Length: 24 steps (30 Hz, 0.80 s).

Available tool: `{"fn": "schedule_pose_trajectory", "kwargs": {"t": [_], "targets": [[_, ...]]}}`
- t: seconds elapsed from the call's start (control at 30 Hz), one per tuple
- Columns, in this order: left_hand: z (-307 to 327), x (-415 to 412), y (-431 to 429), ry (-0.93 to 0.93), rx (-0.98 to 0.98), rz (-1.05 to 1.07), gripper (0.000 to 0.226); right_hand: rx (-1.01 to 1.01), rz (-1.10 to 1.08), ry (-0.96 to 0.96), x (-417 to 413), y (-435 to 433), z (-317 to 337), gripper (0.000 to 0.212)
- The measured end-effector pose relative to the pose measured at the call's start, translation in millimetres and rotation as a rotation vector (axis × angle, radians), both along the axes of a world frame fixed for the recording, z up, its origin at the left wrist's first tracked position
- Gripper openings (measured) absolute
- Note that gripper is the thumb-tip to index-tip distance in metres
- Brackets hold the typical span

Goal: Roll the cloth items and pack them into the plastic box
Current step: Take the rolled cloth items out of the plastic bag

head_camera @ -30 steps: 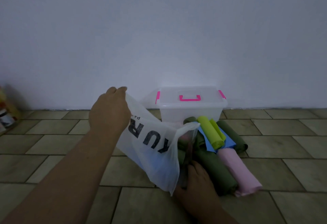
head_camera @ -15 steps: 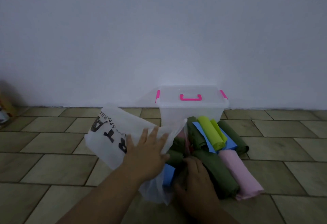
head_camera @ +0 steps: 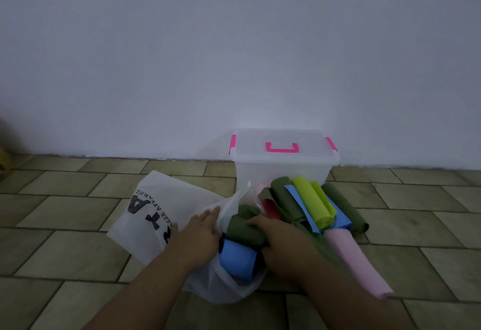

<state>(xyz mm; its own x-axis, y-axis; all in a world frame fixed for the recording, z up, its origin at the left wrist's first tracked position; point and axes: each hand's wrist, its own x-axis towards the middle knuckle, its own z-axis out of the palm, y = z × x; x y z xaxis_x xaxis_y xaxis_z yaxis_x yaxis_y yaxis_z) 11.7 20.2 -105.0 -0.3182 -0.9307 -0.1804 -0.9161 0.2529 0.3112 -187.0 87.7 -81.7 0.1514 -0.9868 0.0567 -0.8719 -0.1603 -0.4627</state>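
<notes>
Green cloth roll (head_camera: pixel 246 228) sits under the right hand (head_camera: pixel 279 241), fingers curled over it; left hand (head_camera: pixel 197 236) presses the plastic bag (head_camera: pixel 156 207), fingers spread. Beyond the fingertips, the plastic box (head_camera: pixel 283 165) stays lidded, nothing packed.

The right hand (head_camera: pixel 279 241) covers part of the olive roll (head_camera: pixel 243 228); a yellowish object (head_camera: pixel 4 163) is cut by the left edge.

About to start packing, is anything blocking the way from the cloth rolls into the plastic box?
Yes. The lid sits closed on the plastic box, with pink clips at both ends. The cloth rolls lie piled against its front.
</notes>
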Motion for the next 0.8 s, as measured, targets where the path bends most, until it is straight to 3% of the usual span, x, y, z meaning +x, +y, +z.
{"fn": "schedule_pose_trajectory", "kwargs": {"t": [0.1, 0.17, 0.27, 0.3, 0.4, 0.5, 0.8], "targets": [[1, -1, -2, -0.002, 0.011, -0.005, 0.057, 0.051, -0.129, -0.258, -32, 19, 22, 0.044], [2, -3, -3, -0.015, 0.012, -0.012, 0.057, 0.071, -0.255, -0.549, -56, 29, 40, 0.044], [3, -4, -4, -0.03, 0.012, -0.015, 0.057, -0.103, -0.456, -0.92, -84, 28, 56, 0.042], [3, -5, -4, -0.031, 0.013, -0.013, 0.057, -0.225, -0.528, -0.883, -89, 24, 56, 0.039], [2, -5, -3, -0.035, 0.012, 0.0, 0.057, -0.494, -0.664, -0.412, -85, 15, 42, 0.039], [0, -4, -2, -0.039, 0.01, -0.001, 0.057, -0.416, -0.59, -0.152, -71, 12, 14, 0.047], [6, -4, 1, -0.046, 0.032, -0.013, 0.058, -0.135, -0.521, 0.215, -67, 10, 15, 0.068]]}}
